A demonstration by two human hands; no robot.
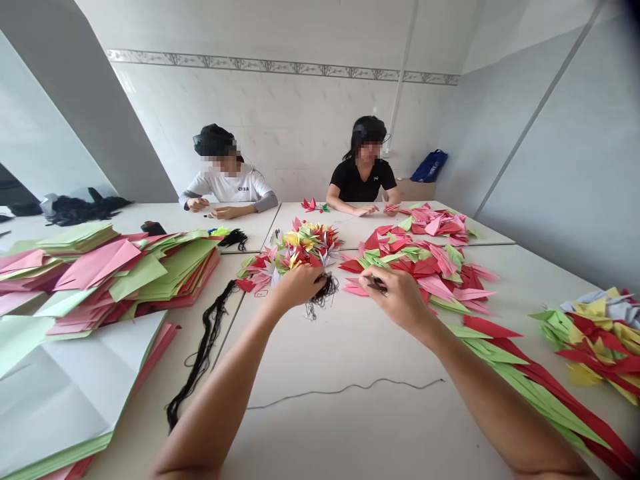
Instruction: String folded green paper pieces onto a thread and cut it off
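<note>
Snugly, left grip [299, 287] closes on black thread [325, 293], right grip [395, 298] pinches something dark [376, 285].

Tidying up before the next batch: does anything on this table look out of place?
A thin grey thread lies loose and wavy on the white table in front of the person, well apart from the black thread hank, so it looks stray.

The folded origami cranes [293, 247] are matt coloured paper, the loose black thread [203, 353] looks soft and fibrous, the worktop [350, 427] is smooth white laminate, and the wall tiles [295, 127] show a light glaze.
</note>
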